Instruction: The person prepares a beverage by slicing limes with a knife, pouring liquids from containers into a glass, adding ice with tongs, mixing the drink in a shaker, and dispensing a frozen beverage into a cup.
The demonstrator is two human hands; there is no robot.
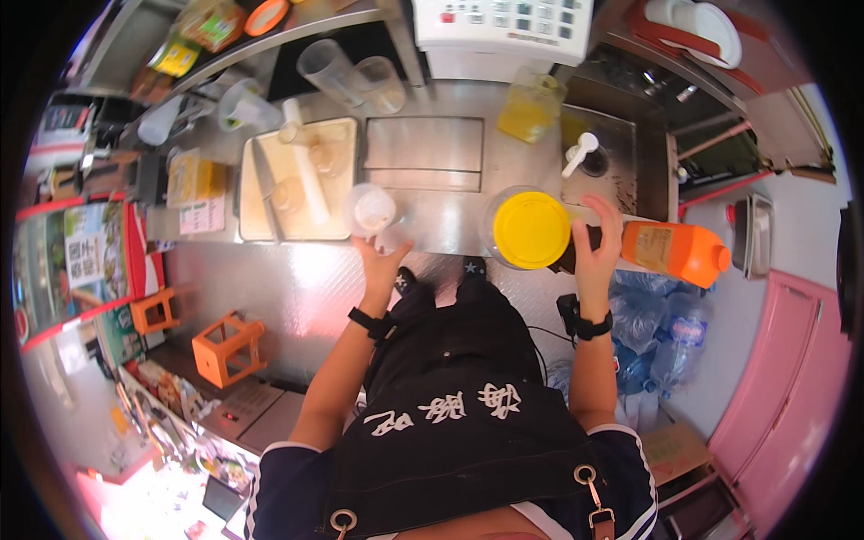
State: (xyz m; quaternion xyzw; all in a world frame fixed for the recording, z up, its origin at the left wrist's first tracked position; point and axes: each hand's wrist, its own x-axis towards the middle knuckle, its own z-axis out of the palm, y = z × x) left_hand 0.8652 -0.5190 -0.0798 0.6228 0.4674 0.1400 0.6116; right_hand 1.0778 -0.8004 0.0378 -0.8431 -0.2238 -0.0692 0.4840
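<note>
At the counter's front edge, my left hand (380, 260) has its thumb and fingers spread just below a clear plastic cup (372, 209); whether they touch is not clear. Near my right hand (599, 239) is a clear jar with a yellow lid (531, 229); the thumb and fingers are apart, beside a dark object (582, 251). An orange plastic jug (675, 251) lies right of this hand. On the cream cutting board (341, 145) are a knife (265, 182), a white rod-shaped tool (312, 182) and two small translucent round items.
A pitcher with yellow liquid (530, 111) stands near the sink (617, 182), where a white scoop (582, 154) lies. Clear cups (378, 84) and a white machine with buttons (503, 34) are at the back. An orange stool (229, 347) is on the floor at left.
</note>
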